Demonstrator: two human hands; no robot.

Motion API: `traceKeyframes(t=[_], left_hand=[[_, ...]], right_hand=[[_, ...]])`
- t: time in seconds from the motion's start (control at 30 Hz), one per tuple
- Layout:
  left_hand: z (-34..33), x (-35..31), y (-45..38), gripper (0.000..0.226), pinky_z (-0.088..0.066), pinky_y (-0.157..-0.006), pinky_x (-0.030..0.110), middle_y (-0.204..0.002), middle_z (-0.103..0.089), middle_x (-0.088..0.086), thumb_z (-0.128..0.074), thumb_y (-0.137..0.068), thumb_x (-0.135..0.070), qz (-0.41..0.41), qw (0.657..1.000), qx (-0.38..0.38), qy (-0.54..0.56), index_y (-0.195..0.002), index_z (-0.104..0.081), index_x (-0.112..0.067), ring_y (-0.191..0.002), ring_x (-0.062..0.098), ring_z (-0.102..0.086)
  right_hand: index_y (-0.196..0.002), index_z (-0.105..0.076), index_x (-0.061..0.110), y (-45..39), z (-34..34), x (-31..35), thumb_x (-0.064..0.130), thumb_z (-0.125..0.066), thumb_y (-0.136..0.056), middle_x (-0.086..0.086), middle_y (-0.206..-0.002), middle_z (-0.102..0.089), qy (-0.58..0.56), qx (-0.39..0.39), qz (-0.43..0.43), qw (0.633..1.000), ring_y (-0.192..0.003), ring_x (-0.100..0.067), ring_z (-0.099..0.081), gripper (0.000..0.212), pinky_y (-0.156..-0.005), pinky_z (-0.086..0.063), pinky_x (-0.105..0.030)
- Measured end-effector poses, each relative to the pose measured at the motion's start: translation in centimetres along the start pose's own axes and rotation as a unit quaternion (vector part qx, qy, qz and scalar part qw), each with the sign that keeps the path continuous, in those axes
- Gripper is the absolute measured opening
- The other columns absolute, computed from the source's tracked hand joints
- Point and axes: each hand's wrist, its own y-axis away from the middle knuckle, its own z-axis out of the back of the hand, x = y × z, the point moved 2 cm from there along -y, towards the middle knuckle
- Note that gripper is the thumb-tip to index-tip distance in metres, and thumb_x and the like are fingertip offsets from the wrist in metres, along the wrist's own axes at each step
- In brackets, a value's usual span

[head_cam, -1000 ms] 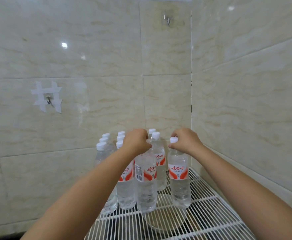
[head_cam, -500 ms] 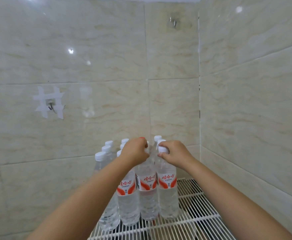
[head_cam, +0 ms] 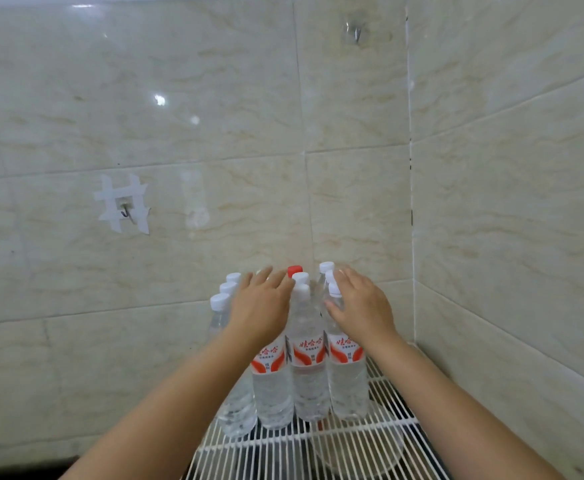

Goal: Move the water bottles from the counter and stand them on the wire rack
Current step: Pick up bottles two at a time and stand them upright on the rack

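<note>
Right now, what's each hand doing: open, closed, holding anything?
Left hand: open, fingers straight, over the water bottles on the wire rack, gripping nothing.
Right hand: open, fingers extended by the rightmost bottle caps, holding nothing.

Beige tiled walls (head_cam: 508, 209), a taped wall hook (head_cam: 124, 211), another hook (head_cam: 354, 31) higher up.

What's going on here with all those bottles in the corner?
A person is stocking water bottles on a white wire rack in a tiled corner. A cluster stands upright there. The left hand and right hand are both open, fingers straight, over the bottle tops, gripping nothing.
</note>
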Motion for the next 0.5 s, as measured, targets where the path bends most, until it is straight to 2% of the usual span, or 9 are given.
traceKeyframes(t=[0.1, 0.17, 0.23, 0.3, 0.37, 0.5], left_hand=[[0.9, 1.3, 3.6, 0.042, -0.032, -0.108, 0.043, -0.143, -0.045, 0.008, -0.030, -0.093, -0.012, 0.052, 0.997, -0.053, 0.014, -0.130, -0.048, -0.015, -0.137, 0.027, -0.036], [0.8, 2.8, 6.8, 0.044, -0.024, -0.113, 0.040, -0.151, -0.032, 0.005, -0.034, -0.095, -0.013, 0.121, 0.993, -0.004, 0.002, -0.138, -0.038, -0.016, -0.142, 0.024, -0.024], [0.6, 4.5, 10.5, 0.047, -0.016, -0.117, 0.039, -0.156, -0.020, 0.003, -0.034, -0.097, -0.017, 0.192, 0.980, 0.050, -0.013, -0.143, -0.027, -0.018, -0.145, 0.023, -0.013], [1.2, 6.1, 14.5, 0.047, -0.016, -0.117, 0.040, -0.157, -0.018, 0.003, -0.033, -0.099, -0.022, 0.250, 0.964, 0.083, -0.030, -0.144, -0.025, -0.018, -0.146, 0.023, -0.010], [2.2, 7.8, 18.8, 0.046, -0.020, -0.115, 0.039, -0.156, -0.022, 0.003, -0.034, -0.099, -0.024, 0.296, 0.949, 0.100, -0.047, -0.143, -0.028, -0.017, -0.145, 0.023, -0.014], [4.6, 11.0, 28.9, 0.044, -0.034, -0.105, 0.045, -0.144, -0.043, 0.011, -0.036, -0.094, -0.027, 0.370, 0.921, 0.096, -0.074, -0.134, -0.045, -0.011, -0.136, 0.030, -0.034]], right_hand=[[-0.131, -0.044, 0.004, 0.8, 0.1, 1.4, 0.022, -0.059, -0.084, -0.016, -0.140, -0.046, -0.007, -0.046, 0.015, 0.999, -0.128, -0.032, -0.044, 0.052, -0.106, -0.036, -0.044], [-0.113, -0.060, 0.001, 1.5, -0.3, 3.6, 0.015, -0.062, -0.075, -0.020, -0.123, -0.061, 0.000, -0.077, 0.070, 0.995, -0.114, -0.036, -0.058, 0.041, -0.094, -0.046, -0.052], [-0.103, -0.065, 0.001, 2.6, -0.9, 7.0, 0.016, -0.063, -0.067, -0.019, -0.111, -0.068, -0.029, -0.073, 0.126, 0.989, -0.105, -0.037, -0.063, 0.039, -0.085, -0.049, -0.057], [-0.103, -0.065, 0.001, 4.1, -2.1, 11.0, 0.017, -0.069, -0.062, -0.019, -0.109, -0.069, -0.080, -0.034, 0.172, 0.981, -0.104, -0.038, -0.064, 0.044, -0.084, -0.049, -0.058], [-0.099, -0.067, 0.002, 6.2, -3.5, 15.2, 0.022, -0.067, -0.060, -0.017, -0.106, -0.070, -0.109, 0.003, 0.197, 0.974, -0.101, -0.037, -0.065, 0.044, -0.082, -0.051, -0.055], [-0.117, -0.058, 0.000, 12.0, -5.7, 24.4, 0.021, -0.063, -0.075, -0.020, -0.126, -0.059, -0.200, 0.092, 0.239, 0.946, -0.119, -0.041, -0.052, 0.047, -0.101, -0.036, -0.057]])
